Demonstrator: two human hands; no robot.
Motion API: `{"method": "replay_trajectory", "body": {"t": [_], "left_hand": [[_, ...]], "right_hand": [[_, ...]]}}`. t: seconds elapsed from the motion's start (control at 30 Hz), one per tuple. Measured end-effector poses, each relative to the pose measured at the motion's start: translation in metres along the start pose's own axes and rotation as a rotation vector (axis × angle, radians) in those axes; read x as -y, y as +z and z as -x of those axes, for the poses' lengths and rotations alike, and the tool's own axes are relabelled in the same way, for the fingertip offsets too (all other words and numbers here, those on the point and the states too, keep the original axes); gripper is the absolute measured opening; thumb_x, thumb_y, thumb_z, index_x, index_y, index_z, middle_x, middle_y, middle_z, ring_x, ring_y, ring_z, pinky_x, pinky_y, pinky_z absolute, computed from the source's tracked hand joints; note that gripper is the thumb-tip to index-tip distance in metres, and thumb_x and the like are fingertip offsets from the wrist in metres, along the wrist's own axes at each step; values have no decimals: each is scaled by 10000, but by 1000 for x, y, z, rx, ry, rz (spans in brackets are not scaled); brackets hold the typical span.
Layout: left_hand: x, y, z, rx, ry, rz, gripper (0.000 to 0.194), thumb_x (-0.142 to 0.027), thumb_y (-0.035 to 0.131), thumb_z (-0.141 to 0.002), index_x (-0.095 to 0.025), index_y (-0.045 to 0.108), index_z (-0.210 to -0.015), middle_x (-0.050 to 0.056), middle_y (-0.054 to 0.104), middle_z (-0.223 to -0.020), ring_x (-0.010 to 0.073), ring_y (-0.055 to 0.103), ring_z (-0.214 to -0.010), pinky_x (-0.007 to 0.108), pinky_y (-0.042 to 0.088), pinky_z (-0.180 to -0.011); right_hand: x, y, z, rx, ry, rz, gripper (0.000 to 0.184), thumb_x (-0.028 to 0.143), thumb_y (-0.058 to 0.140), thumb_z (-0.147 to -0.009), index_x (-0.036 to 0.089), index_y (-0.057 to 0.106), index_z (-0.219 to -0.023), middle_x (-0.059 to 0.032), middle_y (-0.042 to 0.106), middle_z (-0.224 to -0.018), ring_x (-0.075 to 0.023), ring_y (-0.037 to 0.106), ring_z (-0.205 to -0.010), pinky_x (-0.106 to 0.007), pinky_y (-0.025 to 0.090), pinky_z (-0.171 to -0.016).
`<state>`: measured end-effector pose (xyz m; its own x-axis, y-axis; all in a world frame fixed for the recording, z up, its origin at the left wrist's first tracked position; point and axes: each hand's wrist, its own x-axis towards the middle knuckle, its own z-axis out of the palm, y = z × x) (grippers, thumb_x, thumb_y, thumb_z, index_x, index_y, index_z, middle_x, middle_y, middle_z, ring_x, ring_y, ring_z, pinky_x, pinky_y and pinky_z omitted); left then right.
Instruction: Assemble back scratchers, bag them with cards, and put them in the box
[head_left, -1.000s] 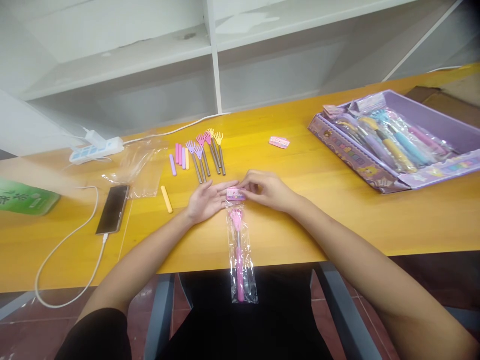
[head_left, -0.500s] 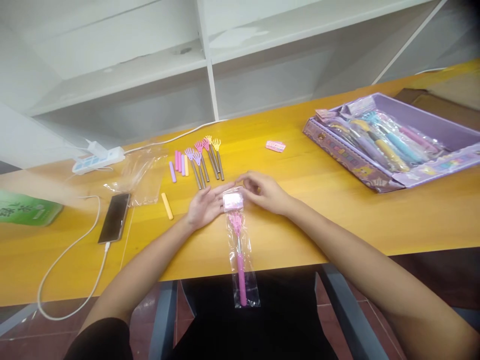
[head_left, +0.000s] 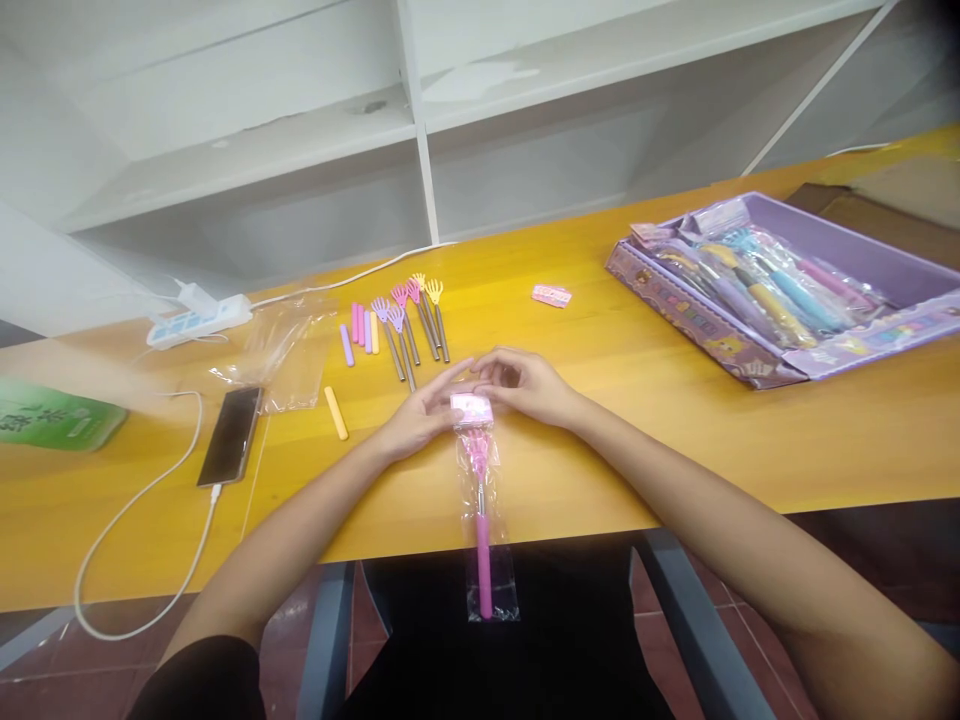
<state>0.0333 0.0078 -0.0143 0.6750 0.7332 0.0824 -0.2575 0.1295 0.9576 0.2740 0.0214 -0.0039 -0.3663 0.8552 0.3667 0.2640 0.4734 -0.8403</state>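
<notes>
A pink back scratcher (head_left: 484, 560) lies in a clear plastic bag (head_left: 504, 600) that hangs over the table's front edge. At the bag's top sits a small pink and white card (head_left: 472, 410). My left hand (head_left: 421, 418) holds the card's left side, thumb in front and fingers behind. My right hand (head_left: 529, 388) is closed in a pinch at the bag's top right corner, near the card. Beyond my hands lie several claw heads on metal rods (head_left: 409, 318) in purple, pink and yellow. Coloured handle tubes (head_left: 367, 328) lie to their left.
At the right stands a purple display box (head_left: 697, 335) with several bagged back scratchers. Pink cards (head_left: 551, 296) lie behind my right hand. Left are a loose yellow tube (head_left: 336, 413), empty plastic bags (head_left: 289, 350), a phone (head_left: 229, 437) on a cable and a power strip (head_left: 199, 320).
My left hand has turned from open and flat behind the card to gripping its left side with the thumb. The bag has shifted slightly right. My right hand stays nearly in place.
</notes>
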Motion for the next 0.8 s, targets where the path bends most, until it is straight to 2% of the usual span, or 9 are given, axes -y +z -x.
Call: {"method": "replay_trajectory", "body": {"t": [0.17, 0.23, 0.37, 0.43, 0.6, 0.8], "left_hand": [[9, -6, 0, -67, -54, 24, 1131, -290, 899, -833, -343, 196, -1717, 182, 683, -1413, 286, 730, -1174, 454, 541, -1055], [9, -8, 0, -90, -107, -21, 1098, -299, 908, -829, -284, 246, -1706, 182, 732, -1316, 264, 753, -1107, 413, 553, -1013], [6, -6, 0, -54, -190, -143, 771, -377, 872, -871, -169, 533, -1532, 177, 777, -1203, 248, 770, -1033, 359, 572, -924], [4, -4, 0, -69, -189, -186, 681, -430, 857, -879, -139, 610, -1442, 164, 796, -1137, 241, 775, -975, 341, 576, -871], [9, -3, -1, -170, -124, -164, 619, -446, 873, -857, -138, 656, -1348, 137, 808, -1099, 216, 775, -930, 310, 571, -832], [12, -2, 0, -180, -90, -140, 569, -441, 863, -870, -151, 647, -1310, 146, 815, -1089, 243, 785, -987, 334, 573, -874]], "right_hand": [[1, 0, 0, -45, -19, 17, 284, 476, 780, -926, 204, 756, -1005, -43, 696, -904, -176, 624, -755, -327, 501, -695], [2, 0, 0, -65, -4, 3, 304, 483, 789, -918, 202, 752, -1027, -37, 700, -875, -177, 626, -752, -330, 506, -703], [4, -2, 0, -113, -5, -9, 314, 486, 803, -908, 201, 761, -1034, -35, 704, -863, -176, 629, -759, -332, 507, -713], [6, -3, 0, -109, -26, 6, 287, 483, 784, -929, 202, 772, -983, -39, 700, -876, -171, 624, -753, -329, 497, -703], [10, -6, 3, 18, -114, 75, 278, 484, 755, -969, 216, 808, -920, -32, 640, -829, -172, 596, -740, -332, 487, -688], [12, -10, 5, 125, -167, 116, 297, 491, 715, -1006, 229, 831, -932, -34, 616, -821, -176, 577, -731, -332, 471, -666]]}}
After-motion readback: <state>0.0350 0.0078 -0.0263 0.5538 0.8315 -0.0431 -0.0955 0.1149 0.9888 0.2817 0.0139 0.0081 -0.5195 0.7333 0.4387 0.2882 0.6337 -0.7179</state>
